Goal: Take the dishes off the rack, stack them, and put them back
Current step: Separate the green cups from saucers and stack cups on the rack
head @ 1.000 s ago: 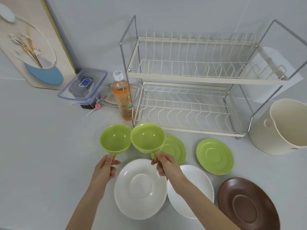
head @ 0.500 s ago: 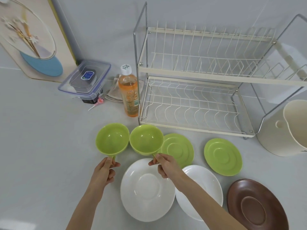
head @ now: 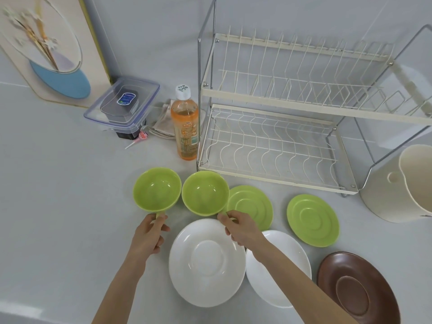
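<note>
Two green cups sit side by side in front of the empty two-tier wire rack. My left hand pinches the handle of the left green cup. My right hand pinches the handle of the right green cup, whose rim overlaps a green saucer. A second green saucer lies to the right. Below lie a white plate, a second white plate partly under my right forearm, and a brown plate.
An orange drink bottle stands at the rack's left front corner. A clear lidded box, folded cloths and a lollipop lie behind it. A cream bucket stands right of the rack. A framed picture leans at the back left.
The view has shifted, so everything sits further right in the frame. Both hands still hold the cup handles; the cups stay side by side, sitting slightly lower.
</note>
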{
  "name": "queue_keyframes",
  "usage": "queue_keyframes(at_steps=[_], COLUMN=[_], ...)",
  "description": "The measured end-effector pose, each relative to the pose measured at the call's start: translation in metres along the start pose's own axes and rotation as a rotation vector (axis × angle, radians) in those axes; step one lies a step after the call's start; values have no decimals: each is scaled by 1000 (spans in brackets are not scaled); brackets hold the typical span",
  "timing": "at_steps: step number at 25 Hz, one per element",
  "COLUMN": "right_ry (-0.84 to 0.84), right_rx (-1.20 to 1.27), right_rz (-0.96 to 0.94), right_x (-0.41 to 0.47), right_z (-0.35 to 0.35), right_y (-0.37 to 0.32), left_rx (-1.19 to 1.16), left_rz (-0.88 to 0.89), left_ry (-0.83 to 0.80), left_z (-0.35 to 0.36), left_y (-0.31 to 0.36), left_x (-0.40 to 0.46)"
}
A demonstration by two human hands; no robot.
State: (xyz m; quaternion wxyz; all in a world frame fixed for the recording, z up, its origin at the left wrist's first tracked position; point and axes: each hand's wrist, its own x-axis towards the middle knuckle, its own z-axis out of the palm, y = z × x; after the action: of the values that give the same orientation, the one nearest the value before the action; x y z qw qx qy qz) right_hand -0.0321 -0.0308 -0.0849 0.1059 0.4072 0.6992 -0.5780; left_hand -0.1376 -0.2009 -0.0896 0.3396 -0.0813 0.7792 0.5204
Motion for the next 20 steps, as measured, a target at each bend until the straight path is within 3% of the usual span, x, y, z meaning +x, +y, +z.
queue_keyframes(at_steps=[10,20], right_ry=[-11,-123], right_rx=[-38,378], right_rz=[27,-135], right_x=[2,-20], right_z=[-4,-11], right_y=[-9,-42], left_rx=[-31,11], left_rz=[24,39], left_ry=[27,-46], left_z=[0,4], left_y=[-3,-2], left_x=[0,0])
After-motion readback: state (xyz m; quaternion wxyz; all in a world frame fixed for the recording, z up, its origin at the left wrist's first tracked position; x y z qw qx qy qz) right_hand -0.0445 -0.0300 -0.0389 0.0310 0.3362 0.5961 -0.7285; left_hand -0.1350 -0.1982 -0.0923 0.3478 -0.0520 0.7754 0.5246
